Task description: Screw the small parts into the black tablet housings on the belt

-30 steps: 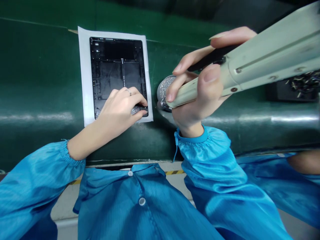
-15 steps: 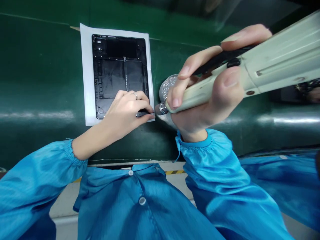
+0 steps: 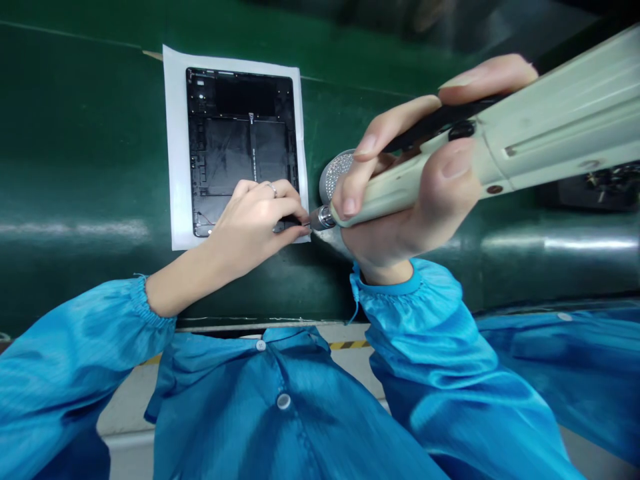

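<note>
A glossy green worktop (image 3: 90,167) is spread across the frame, its far edge lost in shadow at the upper right. Right of centre, a pale electric screwdriver (image 3: 560,127) is clasped by the right grip (image 3: 440,187), a bare hand, with the thumb wrapped on the near side. The tool is slanted down toward the left grip (image 3: 257,217), whose thumb and forefinger are brought nearly together at the bit; whether the bit or something smaller is pinched there cannot be told. Beneath that hand, left of centre, an open black device shell (image 3: 227,157) is laid flat on a white sheet (image 3: 180,180). The shell is judged light, thin and fairly stiff, with delicate inner parts, so it is best taken by its outer rim; the bulkier screwdriver is probably heavier and best gripped round its slimmer front. The shell's lower right corner is covered by the left fingers. Just beyond the sheet, a round silver dish (image 3: 333,177) is partly hidden behind the right fingers. A dark box of small blurred pieces (image 3: 607,183) is overlapped by the tool at the right edge.
</note>
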The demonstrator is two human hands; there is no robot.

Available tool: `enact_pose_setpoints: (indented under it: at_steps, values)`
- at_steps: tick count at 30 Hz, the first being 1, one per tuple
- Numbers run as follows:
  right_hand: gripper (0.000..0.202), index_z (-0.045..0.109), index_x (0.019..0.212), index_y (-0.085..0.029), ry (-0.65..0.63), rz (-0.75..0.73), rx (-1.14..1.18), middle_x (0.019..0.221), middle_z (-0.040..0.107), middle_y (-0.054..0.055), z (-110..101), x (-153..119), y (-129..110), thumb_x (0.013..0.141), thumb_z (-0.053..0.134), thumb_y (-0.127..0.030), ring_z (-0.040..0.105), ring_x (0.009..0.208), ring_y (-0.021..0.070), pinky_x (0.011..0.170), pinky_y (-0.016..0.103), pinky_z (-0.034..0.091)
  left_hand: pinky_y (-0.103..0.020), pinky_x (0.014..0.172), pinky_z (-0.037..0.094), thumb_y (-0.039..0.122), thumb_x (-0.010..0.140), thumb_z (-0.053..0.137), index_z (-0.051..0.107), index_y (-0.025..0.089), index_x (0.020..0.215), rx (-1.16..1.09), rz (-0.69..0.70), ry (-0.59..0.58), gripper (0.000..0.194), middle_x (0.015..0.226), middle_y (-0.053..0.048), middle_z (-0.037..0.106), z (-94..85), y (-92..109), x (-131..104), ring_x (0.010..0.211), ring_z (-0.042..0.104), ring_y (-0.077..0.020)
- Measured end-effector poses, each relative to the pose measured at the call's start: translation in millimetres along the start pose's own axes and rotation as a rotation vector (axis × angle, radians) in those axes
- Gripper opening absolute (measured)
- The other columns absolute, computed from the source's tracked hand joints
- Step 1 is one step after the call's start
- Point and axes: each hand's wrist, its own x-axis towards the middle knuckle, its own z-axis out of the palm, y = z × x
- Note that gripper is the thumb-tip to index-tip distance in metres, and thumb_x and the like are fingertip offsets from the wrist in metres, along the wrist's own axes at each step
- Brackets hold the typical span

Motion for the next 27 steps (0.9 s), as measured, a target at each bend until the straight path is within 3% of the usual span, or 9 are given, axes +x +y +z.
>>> enact_pose_setpoints:
  at_steps: [3,5,8,13,16,22,27]
  values:
    - [0.028,0.066,0.115,-0.033,0.011,-0.113,-0.003,0.085,0.069,-0.006,-1.5,1.3,5.9,0.099,0.081,-0.051,0.035,0.033,0.0004,0.027,0.015,0.014,-0.046,0.111,0.047,0.026,0.102,0.082,0.07,0.023,0.136,-0.02,-0.009,0.016,0.037,0.143,-0.011,0.07,-0.5,-3.7,-0.4,0.135,0.066,-0.0319]
    - [0.029,0.066,0.115,-0.032,0.03,-0.109,-0.021,0.085,0.068,-0.006,-2.1,1.9,7.9,0.099,0.082,-0.05,0.033,0.034,0.0008,0.027,0.016,0.015,-0.046,0.115,0.049,0.025,0.1,0.084,0.066,0.022,0.143,-0.028,-0.011,0.016,0.046,0.145,-0.012,0.067,-3.2,-4.8,-0.5,0.138,0.064,-0.0327]
    - [0.026,0.066,0.114,-0.031,0.033,-0.073,-0.054,0.086,0.069,-0.005,-3.0,2.1,10.0,0.098,0.082,-0.044,0.036,0.037,0.0014,0.03,0.016,0.021,-0.047,0.118,0.051,0.02,0.1,0.081,0.068,0.02,0.141,-0.058,-0.024,0.004,0.043,0.143,-0.012,0.067,-9.1,-4.3,0.5,0.135,0.066,-0.0313]
    - [0.029,0.065,0.117,-0.031,-0.003,-0.183,-0.054,0.084,0.068,-0.006,-0.8,0.5,17.0,0.098,0.083,-0.043,0.03,0.033,-0.0011,0.028,0.015,0.015,-0.044,0.111,0.059,0.01,0.101,0.07,0.073,0.018,0.131,-0.088,-0.036,0.037,0.031,0.135,-0.012,0.07,-12.6,-5.8,4.8,0.125,0.071,-0.029]
    - [0.028,0.066,0.117,-0.031,-0.016,-0.135,-0.044,0.086,0.067,-0.003,3.1,-1.7,19.6,0.097,0.082,-0.041,0.036,0.039,0.0014,0.031,0.014,0.021,-0.046,0.109,0.06,0.011,0.101,0.07,0.075,0.018,0.128,-0.08,-0.056,0.058,0.028,0.131,-0.011,0.072,-9.5,-7.9,6.8,0.121,0.072,-0.0297]
    - [0.039,0.06,0.117,-0.033,-0.01,-0.184,-0.17,0.082,0.062,-0.005,4.3,-5.3,21.6,0.096,0.082,-0.057,0.032,0.04,0.0019,0.031,0.014,0.015,-0.044,0.106,0.061,0.012,0.1,0.071,0.075,0.017,0.128,-0.082,-0.061,0.059,0.029,0.13,-0.012,0.072,-5.8,-9.1,8.7,0.12,0.073,-0.0299]
    - [0.031,0.06,0.119,-0.033,-0.055,-0.127,-0.154,0.086,0.065,-0.005,1.9,-7.1,17.9,0.098,0.078,-0.047,0.033,0.04,0.0019,0.031,0.014,0.022,-0.045,0.108,0.062,0.012,0.099,0.071,0.075,0.018,0.127,-0.073,-0.063,0.056,0.029,0.13,-0.011,0.072,-4.8,-9.3,10.1,0.121,0.073,-0.03]
